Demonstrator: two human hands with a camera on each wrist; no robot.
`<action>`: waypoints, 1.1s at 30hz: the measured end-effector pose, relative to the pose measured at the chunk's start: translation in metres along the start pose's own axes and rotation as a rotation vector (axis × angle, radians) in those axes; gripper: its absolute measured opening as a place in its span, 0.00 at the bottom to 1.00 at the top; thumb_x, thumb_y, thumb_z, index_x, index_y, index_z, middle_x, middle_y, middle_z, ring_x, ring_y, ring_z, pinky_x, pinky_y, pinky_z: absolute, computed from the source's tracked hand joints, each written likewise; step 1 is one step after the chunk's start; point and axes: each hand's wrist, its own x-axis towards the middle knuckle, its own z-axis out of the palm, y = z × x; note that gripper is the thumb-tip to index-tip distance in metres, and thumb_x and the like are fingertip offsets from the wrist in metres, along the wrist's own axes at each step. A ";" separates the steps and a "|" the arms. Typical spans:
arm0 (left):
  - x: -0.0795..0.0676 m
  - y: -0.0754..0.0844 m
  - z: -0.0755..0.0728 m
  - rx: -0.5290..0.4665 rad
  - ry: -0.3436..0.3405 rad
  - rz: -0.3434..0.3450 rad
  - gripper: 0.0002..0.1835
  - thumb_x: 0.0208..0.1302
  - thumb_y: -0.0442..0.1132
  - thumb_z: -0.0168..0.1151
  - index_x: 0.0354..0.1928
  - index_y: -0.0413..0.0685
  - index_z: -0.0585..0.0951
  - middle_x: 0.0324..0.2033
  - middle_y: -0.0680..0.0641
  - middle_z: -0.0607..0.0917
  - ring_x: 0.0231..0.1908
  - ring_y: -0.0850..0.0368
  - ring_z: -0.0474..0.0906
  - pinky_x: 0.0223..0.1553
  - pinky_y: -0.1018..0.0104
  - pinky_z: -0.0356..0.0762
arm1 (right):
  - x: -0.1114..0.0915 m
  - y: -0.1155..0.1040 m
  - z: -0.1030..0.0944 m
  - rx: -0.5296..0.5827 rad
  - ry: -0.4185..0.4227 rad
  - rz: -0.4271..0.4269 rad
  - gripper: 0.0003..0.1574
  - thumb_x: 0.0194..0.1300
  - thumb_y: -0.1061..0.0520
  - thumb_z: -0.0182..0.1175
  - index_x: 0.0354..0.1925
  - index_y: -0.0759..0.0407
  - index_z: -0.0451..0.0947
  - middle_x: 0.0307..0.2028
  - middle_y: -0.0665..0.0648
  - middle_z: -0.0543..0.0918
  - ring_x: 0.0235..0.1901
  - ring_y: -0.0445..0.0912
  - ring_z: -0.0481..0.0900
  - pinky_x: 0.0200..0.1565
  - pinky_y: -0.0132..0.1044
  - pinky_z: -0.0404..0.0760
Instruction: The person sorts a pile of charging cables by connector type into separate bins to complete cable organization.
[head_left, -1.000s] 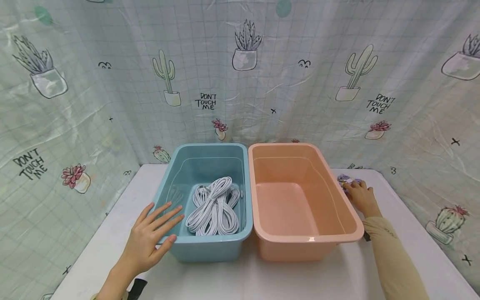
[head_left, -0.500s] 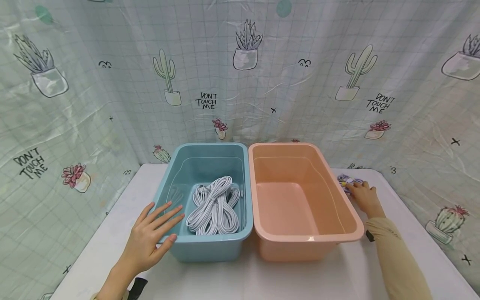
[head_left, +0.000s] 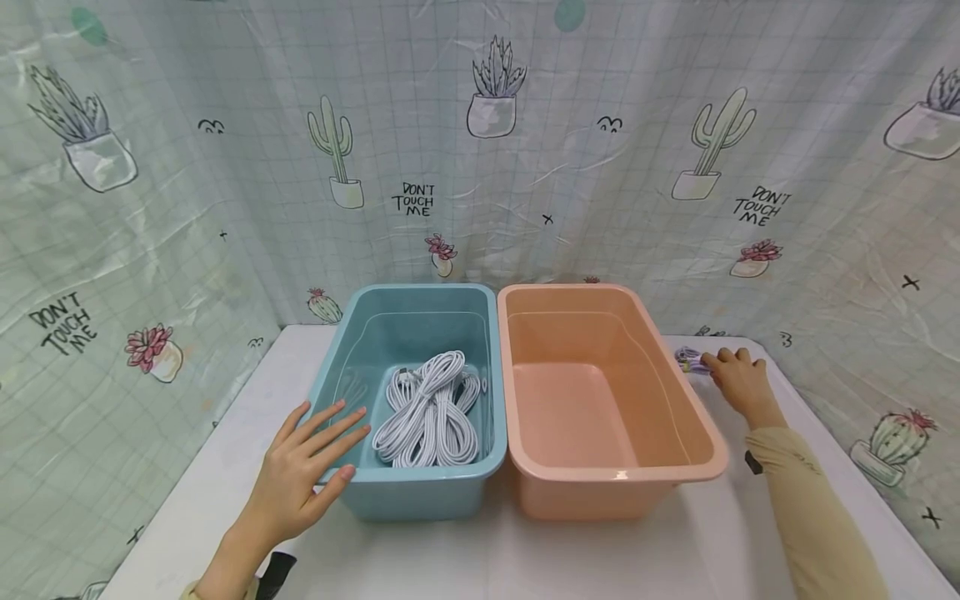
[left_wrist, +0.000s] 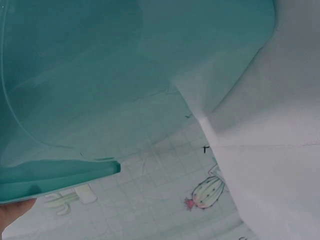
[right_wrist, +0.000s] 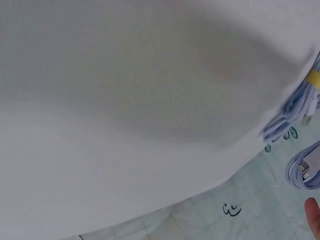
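My left hand point(head_left: 296, 475) lies with spread, straight fingers over the near left rim of the blue basin point(head_left: 416, 477). In the left wrist view, part of a finger point(left_wrist: 15, 212) shows against that basin's rim. Several coiled white cables point(head_left: 427, 417) lie inside it. Beyond the right rim of the peach basin point(head_left: 615, 475), my right hand point(head_left: 742, 385) has its fingertips at purple coiled cables point(head_left: 686, 357). One cable bundle point(right_wrist: 295, 107) has a yellow tie; another coil point(right_wrist: 304, 170) shows metal plugs beside a finger. I cannot tell whether the fingers grip a cable.
The two basins stand side by side on a white table point(head_left: 420, 562). A printed cactus curtain point(head_left: 600, 192) hangs close behind the table and along both sides. The peach basin's right wall stands between its inside and the purple cables.
My right hand and forearm have shifted right, away from the peach basin, with the fingertips now near the right end of the purple cables. My left hand has kept its place.
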 end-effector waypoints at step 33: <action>0.000 -0.001 0.001 -0.001 0.004 0.001 0.23 0.66 0.55 0.39 0.51 0.53 0.78 0.52 0.49 0.79 0.59 0.53 0.67 0.68 0.57 0.42 | 0.036 -0.008 -0.078 -0.037 0.276 -0.140 0.19 0.46 0.69 0.61 0.38 0.56 0.70 0.35 0.64 0.72 0.37 0.64 0.66 0.29 0.60 0.63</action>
